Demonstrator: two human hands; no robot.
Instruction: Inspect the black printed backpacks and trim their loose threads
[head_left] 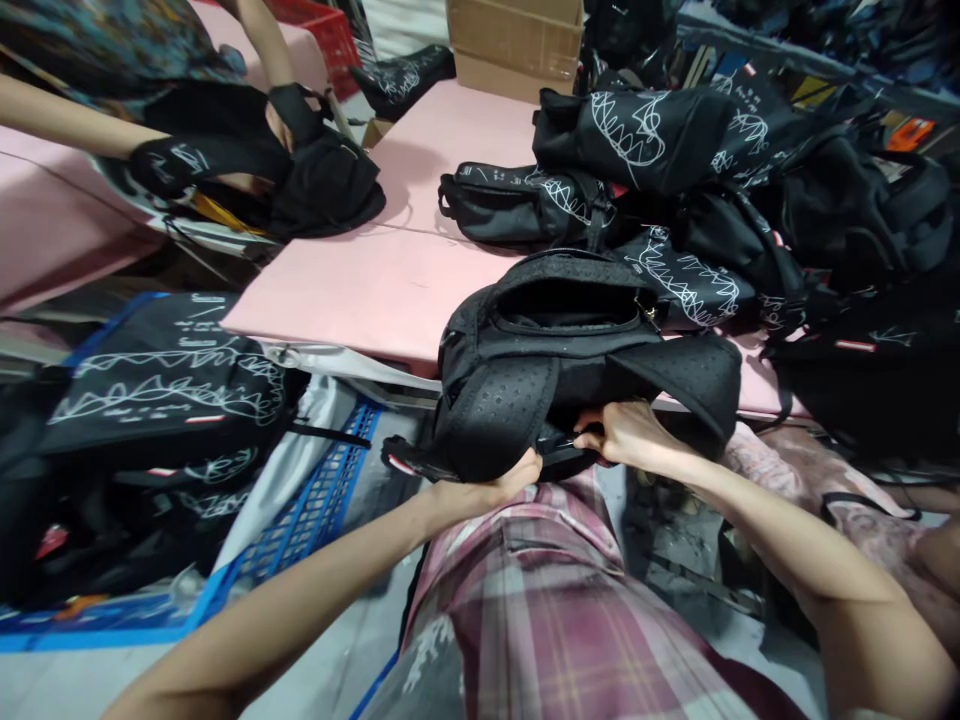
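Note:
A black backpack (499, 400) leans on the edge of the pink table in front of me, its strap side towards me. Its top compartment gapes, with a dark interior and a small metal zipper pull at the right end. My left hand (517, 477) grips the backpack's lower edge, fingers mostly hidden behind the arm and fabric. Close by on the right, my right hand (622, 435) pinches a dark piece at the same lower part between thumb and fingers. I cannot make out whether that piece is a zipper or a strap end.
Black backpacks with white line drawings (630, 135) are piled on the pink table (360, 290). More lie in a blue crate (300, 530) on the left. Across the table a co-worker's hands handle a black bag (322, 180). A cardboard box (514, 45) stands behind.

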